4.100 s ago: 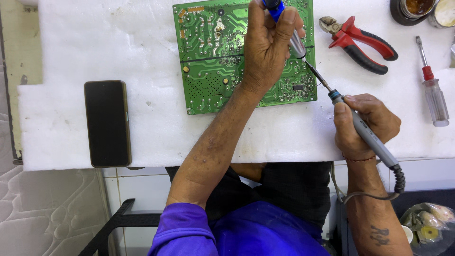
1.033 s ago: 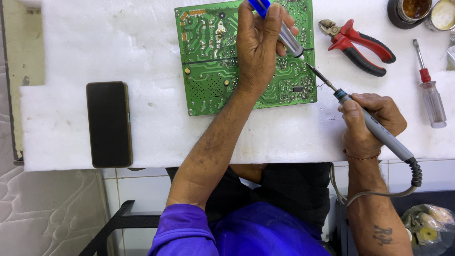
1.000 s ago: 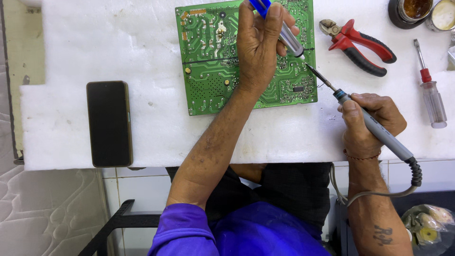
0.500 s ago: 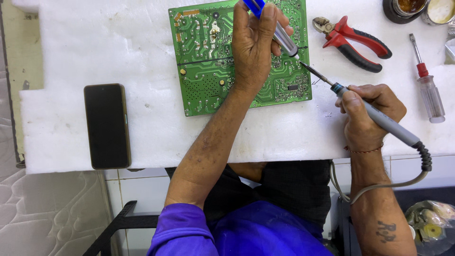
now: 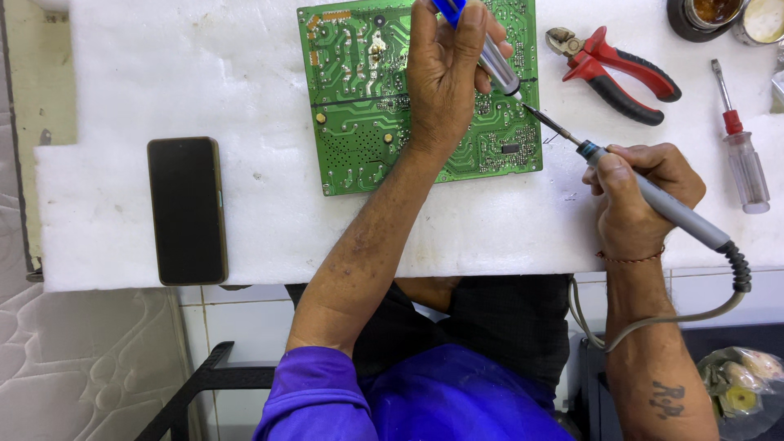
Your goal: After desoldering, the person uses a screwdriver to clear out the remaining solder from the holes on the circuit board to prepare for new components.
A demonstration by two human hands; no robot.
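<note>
Lying flat on the white foam-covered counter (image 5: pixel 204 73), the green circuit board (image 5: pixel 359 90) sits under the left hand (image 5: pixel 445 77), which is closed around a blue-and-silver suction tool (image 5: pixel 490 57). Just right of the board, the right hand (image 5: pixel 637 196) grips a grey soldering iron (image 5: pixel 653 196), whose tip meets the tool's nozzle at the board's right edge.

A white foam sheet (image 5: pixel 204 90) covers the bench; white tiles (image 5: pixel 237 318) below, perhaps a mattress (image 5: pixel 82 367) at left.

Phone (image 5: pixel 187 211) lies left of circuit board (image 5: pixel 367 106), pliers (image 5: pixel 614 72) right.
</note>
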